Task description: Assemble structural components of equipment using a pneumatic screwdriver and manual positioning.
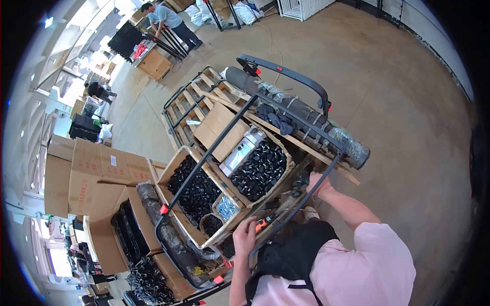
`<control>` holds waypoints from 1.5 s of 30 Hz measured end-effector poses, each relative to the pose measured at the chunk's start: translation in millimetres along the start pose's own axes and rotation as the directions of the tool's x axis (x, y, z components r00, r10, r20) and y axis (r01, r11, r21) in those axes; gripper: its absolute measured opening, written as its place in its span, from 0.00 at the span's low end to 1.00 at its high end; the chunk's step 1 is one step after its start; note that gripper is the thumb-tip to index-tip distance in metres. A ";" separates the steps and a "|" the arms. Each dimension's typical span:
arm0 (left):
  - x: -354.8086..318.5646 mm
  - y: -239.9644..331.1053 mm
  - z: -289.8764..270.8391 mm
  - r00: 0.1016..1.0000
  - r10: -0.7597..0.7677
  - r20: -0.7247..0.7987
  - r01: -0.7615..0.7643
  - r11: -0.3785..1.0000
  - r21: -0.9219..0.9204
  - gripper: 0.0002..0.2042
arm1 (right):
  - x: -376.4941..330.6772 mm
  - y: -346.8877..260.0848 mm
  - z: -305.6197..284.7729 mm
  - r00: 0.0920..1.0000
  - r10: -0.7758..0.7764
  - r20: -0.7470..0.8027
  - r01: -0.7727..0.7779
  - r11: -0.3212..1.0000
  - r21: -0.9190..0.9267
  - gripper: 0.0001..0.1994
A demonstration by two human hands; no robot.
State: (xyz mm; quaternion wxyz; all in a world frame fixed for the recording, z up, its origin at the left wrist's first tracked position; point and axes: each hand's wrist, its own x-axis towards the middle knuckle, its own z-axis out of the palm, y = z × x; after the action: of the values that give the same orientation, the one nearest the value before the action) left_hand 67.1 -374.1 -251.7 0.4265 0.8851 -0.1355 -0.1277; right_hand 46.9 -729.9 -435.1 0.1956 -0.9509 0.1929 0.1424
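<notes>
frame: black tube frame (pixel 245 137) lies assembled across the parts boxes (pixel 255 171)
left hand (pixel 245 235): fingers closed on frame's near bar
right hand (pixel 317 184): gripping frame's side tube
left: positioning frame, I'd judge

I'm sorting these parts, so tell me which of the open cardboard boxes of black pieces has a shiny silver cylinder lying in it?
The open box on the right of the pair, nearest the wooden pallet. A silver cylinder lies along its upper left edge; the left box holds only black pieces.

We saw brown cardboard cartons (pixel 97 171) with small white labels (pixel 113 160) stacked at the left, open boxes of black parts (pixel 258 171) on the pallet ahead, a flat cardboard sheet (pixel 220 130) behind them, and another brown carton (pixel 154 64) farther back.
</notes>
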 end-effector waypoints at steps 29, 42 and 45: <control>181.8 277.1 226.6 0.718 0.472 0.511 0.141 0.621 -0.771 0.13 | -112.2 33.1 -339.9 0.987 0.157 -0.016 -0.151 0.967 0.205 0.19; 175.8 275.8 220.7 0.716 0.411 0.564 0.170 0.681 -0.713 0.11 | -115.2 27.1 -337.3 0.984 0.175 0.035 -0.178 0.964 0.199 0.21; 178.4 267.8 222.6 0.740 0.433 0.514 0.105 0.681 -0.725 0.11 | -115.9 19.3 -340.8 0.985 0.165 0.048 -0.171 0.965 0.201 0.21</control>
State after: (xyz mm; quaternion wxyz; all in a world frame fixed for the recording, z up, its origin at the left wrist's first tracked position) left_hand 122.0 -757.2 -194.3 0.6702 0.5285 -0.2989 -0.4269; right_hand 2.8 -855.8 -100.1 0.2822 -0.9037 0.2835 0.1526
